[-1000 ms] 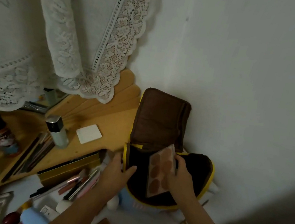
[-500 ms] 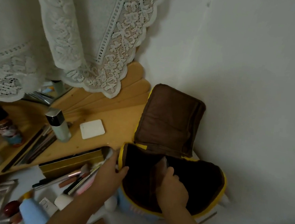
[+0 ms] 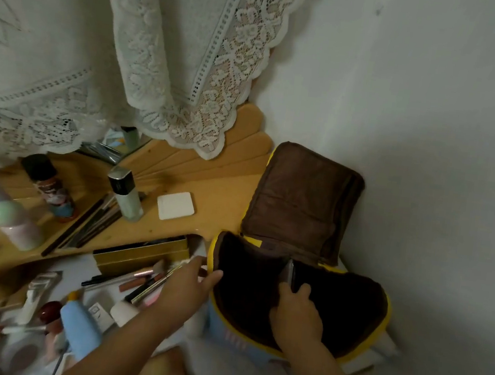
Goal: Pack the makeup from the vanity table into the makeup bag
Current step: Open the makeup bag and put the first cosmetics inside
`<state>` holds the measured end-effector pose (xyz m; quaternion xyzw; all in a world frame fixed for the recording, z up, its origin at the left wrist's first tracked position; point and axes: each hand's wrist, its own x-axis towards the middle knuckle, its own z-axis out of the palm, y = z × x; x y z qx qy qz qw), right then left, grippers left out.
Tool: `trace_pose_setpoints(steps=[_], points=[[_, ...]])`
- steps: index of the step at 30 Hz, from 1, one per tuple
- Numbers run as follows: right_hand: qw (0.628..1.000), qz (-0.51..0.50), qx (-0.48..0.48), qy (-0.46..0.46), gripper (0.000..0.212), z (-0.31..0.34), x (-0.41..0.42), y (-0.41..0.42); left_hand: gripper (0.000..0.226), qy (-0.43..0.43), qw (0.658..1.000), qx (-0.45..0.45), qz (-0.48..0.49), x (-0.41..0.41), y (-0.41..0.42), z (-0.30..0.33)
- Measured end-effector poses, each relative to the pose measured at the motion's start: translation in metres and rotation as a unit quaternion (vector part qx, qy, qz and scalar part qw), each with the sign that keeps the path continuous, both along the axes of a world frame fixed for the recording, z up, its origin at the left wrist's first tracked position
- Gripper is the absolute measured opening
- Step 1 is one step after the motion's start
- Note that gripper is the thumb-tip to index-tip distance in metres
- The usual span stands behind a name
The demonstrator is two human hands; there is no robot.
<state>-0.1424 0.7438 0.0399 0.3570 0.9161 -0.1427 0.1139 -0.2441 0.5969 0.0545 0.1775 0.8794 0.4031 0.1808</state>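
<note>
The makeup bag (image 3: 363,326), blue outside with a yellow rim and brown lining, stands open at the table's right end, its lid (image 3: 300,200) flipped up against the wall. My right hand (image 3: 296,315) is inside the bag and grips a palette (image 3: 288,273), standing on edge, almost fully sunk in. My left hand (image 3: 187,286) holds the bag's left rim with thumb and fingers. Brushes and pencils (image 3: 141,280) lie just left of the bag.
On the wooden table: a white compact (image 3: 175,205), a green bottle (image 3: 126,196), a gold box (image 3: 141,252), a dark jar (image 3: 49,188), a blue tube (image 3: 79,331). A lace cloth (image 3: 161,67) hangs above. The wall (image 3: 432,147) is close on the right.
The palette, held above the bag a second ago, has gone down edge-first into the bag with my right hand. My left hand stayed on the rim. The view shifted left.
</note>
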Motion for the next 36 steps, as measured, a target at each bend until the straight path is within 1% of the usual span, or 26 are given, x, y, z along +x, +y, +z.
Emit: trace_pose_setpoints(steps=[3,5,7,9,10,11,12,14,16,19,21,22,23,25,26,27,29,32,34,36], points=[[0.999,0.014,-0.021,0.041,0.040,0.009,0.013,0.002,0.027,0.016,0.999,-0.028,-0.011,0.010,-0.013,0.004],[0.995,0.027,-0.021,0.088,0.032,0.018,0.021,0.001,0.021,0.012,0.999,-0.047,-0.010,0.018,-0.026,0.004],[0.988,0.059,-0.042,0.135,0.024,0.027,0.030,-0.005,0.013,0.001,0.998,-0.062,-0.009,0.028,-0.045,0.003],[0.980,0.105,-0.075,0.149,0.021,0.034,0.037,-0.016,0.018,0.001,0.996,-0.084,0.001,0.040,-0.068,-0.001],[0.978,0.135,-0.087,0.135,0.021,0.035,0.040,-0.023,0.013,-0.005,0.996,-0.091,0.015,0.047,-0.080,-0.006],[0.974,0.168,-0.097,0.114,0.020,0.033,0.042,-0.031,0.012,-0.012,0.994,-0.098,0.035,0.055,-0.093,-0.010],[0.969,0.204,-0.102,0.092,0.021,0.029,0.043,-0.040,0.017,-0.023,0.992,-0.109,0.054,0.062,-0.105,-0.013],[0.958,0.260,-0.114,0.034,0.024,0.020,0.043,-0.060,0.017,-0.045,0.988,-0.125,0.076,0.077,-0.132,-0.019],[0.946,0.297,-0.131,-0.020,0.028,0.010,0.043,-0.084,0.017,-0.065,0.983,-0.148,0.083,0.086,-0.159,-0.021],[0.927,0.335,-0.137,-0.100,0.039,0.008,0.043,-0.118,0.019,-0.104,0.978,-0.154,0.097,0.096,-0.203,-0.021],[0.921,0.344,-0.145,-0.114,0.050,0.003,0.042,-0.141,0.013,-0.119,0.975,-0.155,0.109,0.100,-0.231,-0.024],[0.908,0.384,-0.127,-0.108,0.050,0.004,0.042,-0.154,0.009,-0.122,0.974,-0.157,0.112,0.102,-0.245,-0.025],[0.886,0.441,-0.097,-0.105,0.044,0.002,0.042,-0.165,0.009,-0.122,0.973,-0.160,0.117,0.104,-0.259,-0.026],[0.873,0.474,-0.087,-0.068,0.031,0.002,0.038,-0.193,0.005,-0.129,0.971,-0.152,0.132,0.107,-0.290,-0.029],[0.872,0.474,-0.093,-0.085,0.030,0.002,0.035,-0.204,0.012,-0.129,0.971,-0.148,0.135,0.109,-0.302,-0.031],[0.886,0.446,-0.098,-0.080,0.034,0.004,0.032,-0.216,0.019,-0.124,0.971,-0.151,0.136,0.110,-0.313,-0.031],[0.899,0.406,-0.132,-0.103,0.038,0.006,0.024,-0.250,0.022,-0.113,0.970,-0.157,0.145,0.113,-0.346,-0.031],[0.883,0.422,-0.158,-0.134,0.040,0.003,0.016,-0.303,0.016,-0.113,0.966,-0.160,0.167,0.112,-0.397,-0.032],[0.878,0.419,-0.171,-0.154,0.039,0.004,0.012,-0.334,0.020,-0.115,0.963,-0.170,0.176,0.108,-0.431,-0.035],[0.879,0.418,-0.181,-0.141,0.033,0.004,0.006,-0.361,0.025,-0.117,0.961,-0.176,0.179,0.104,-0.462,-0.037]])
